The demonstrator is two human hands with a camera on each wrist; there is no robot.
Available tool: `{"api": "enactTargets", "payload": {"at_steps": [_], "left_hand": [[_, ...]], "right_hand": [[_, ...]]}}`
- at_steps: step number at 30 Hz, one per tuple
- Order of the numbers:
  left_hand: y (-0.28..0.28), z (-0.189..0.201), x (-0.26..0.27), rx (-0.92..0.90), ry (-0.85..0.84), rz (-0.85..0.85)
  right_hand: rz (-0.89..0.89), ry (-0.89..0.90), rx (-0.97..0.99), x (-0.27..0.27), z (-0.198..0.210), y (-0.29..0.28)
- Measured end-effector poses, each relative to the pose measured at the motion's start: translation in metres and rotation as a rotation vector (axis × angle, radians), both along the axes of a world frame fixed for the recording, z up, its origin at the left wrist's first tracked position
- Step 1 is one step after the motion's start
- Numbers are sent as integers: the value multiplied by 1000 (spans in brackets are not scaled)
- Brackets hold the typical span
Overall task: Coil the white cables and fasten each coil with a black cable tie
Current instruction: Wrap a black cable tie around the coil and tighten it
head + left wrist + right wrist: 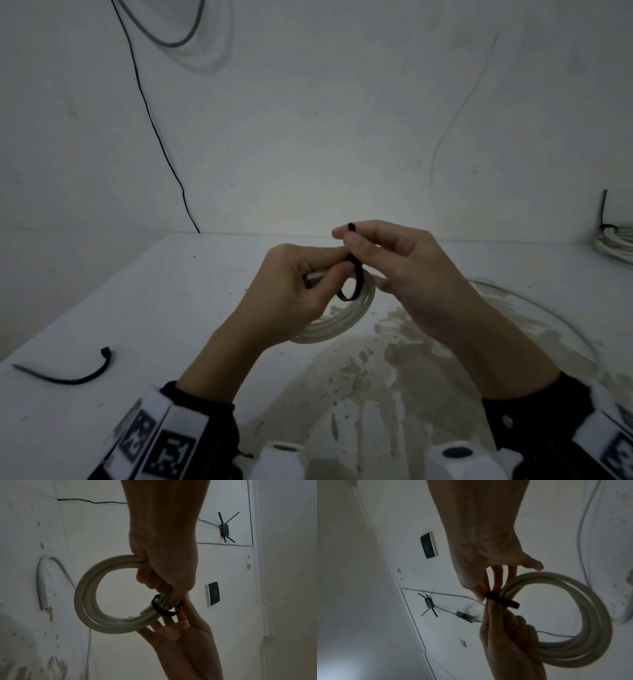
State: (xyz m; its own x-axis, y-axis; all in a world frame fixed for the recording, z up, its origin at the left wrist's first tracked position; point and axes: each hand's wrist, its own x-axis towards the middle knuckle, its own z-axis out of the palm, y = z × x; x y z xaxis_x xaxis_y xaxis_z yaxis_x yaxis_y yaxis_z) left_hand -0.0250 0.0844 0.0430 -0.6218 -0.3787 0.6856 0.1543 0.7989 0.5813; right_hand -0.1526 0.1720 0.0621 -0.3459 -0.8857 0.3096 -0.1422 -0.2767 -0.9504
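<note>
My left hand [310,274] grips a coil of white cable [339,317] held just above the table; the left wrist view shows its fingers curled round the coil [89,595]. A black cable tie [352,284] loops round the coil beside that grip. My right hand [363,240] pinches the tie's upper end between thumb and forefinger, the other fingers spread loosely. In the right wrist view the tie [502,601] crosses the coil [573,628] at the pinch. The left wrist view shows the tie [163,607] wrapped round the strands.
A spare black cable tie [73,373] lies on the white table [171,308] at the front left. Another white coil [616,245] with a black tie sits at the far right. A loose white cable [548,308] curves on the stained tabletop to the right. Walls enclose the table.
</note>
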Motion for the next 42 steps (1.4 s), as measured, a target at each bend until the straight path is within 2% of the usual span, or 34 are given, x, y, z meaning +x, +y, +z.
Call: {"api": "enactTargets", "payload": {"at_steps": [7, 11, 13, 20, 22, 25, 28, 30, 32, 37, 42], "left_hand": [[8, 2, -1, 60, -81, -110], [13, 0, -6, 277, -63, -214], [13, 1, -7, 315, -49, -258], [18, 4, -9, 331, -56, -363], [16, 1, -9, 393, -59, -339], [15, -3, -10, 441, -43, -284], [12, -1, -9, 444, -24, -275], [10, 0, -7, 445, -30, -277], [10, 1, -7, 406, -55, -263], [15, 3, -9, 147, -106, -175], [17, 3, -6, 99, -158, -156]], "right_hand": [[-124, -279, -25, -20, 5, -1], [-195, -369, -73, -29, 8, 1], [-225, -406, -92, -32, 8, 0], [-340, -439, -194, -31, 9, -1], [-311, -455, -168, -31, 7, -1], [-194, -412, -21, -31, 7, 0], [-35, -255, 183, -22, 5, 0], [2, -194, 235, -14, 4, -1], [-57, -234, 176, -12, 3, -2], [-194, -352, 32, -8, 1, -4], [-221, -414, 1, -7, -5, -10]]}}
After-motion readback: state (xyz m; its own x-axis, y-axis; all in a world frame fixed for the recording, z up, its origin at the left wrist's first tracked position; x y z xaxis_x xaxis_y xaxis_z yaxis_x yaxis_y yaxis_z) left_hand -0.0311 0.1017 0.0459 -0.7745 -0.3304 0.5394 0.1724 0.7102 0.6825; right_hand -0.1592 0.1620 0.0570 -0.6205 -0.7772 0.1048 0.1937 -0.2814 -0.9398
